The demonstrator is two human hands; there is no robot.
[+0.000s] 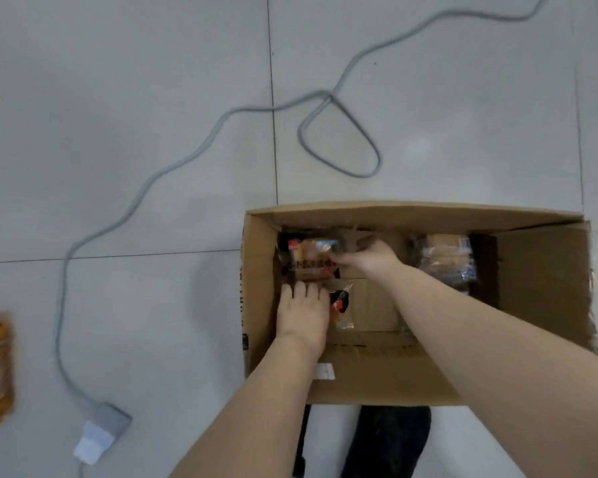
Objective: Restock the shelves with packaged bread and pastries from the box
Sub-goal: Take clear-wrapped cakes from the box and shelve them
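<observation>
Two bare forearms reach down into one open cardboard box (539, 288) on the tiled floor. The left hand (302, 313) presses flat-fingered on a pastry packet (308, 265) at the box's nine o'clock; the right hand (370, 257) pinches that packet's far end. A second clear bread bag (446, 262) lies at two o'clock.

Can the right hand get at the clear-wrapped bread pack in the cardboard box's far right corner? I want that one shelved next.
Probably yes. The right hand is already inside the open cardboard box, and bare box floor lies between it and the clear-wrapped bread pack; nothing covers the pack.
</observation>
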